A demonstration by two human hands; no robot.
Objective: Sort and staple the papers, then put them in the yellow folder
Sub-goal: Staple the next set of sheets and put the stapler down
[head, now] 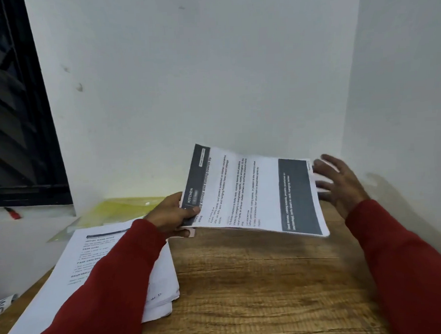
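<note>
My left hand (pixel 171 215) grips the near left corner of a thin set of printed papers (pixel 253 190), thumb on top over the dark "KITCHEN" header. The set hangs above the wooden table, tilted up at the far side. My right hand (pixel 337 182) is at the set's right edge with fingers spread and straight, blurred, its fingertips at the sheets' edge. A thick stack of papers (pixel 113 272) lies on the table at the left under my left forearm. The yellow folder (pixel 125 209) lies flat behind that stack, by the wall.
The wooden table (pixel 257 286) shows bare boards in front of me. A white wall stands close behind and to the right. A red and black tool (pixel 13 213) lies on the white sill at far left, below a dark window. A printed strip (pixel 1 304) shows at the left edge.
</note>
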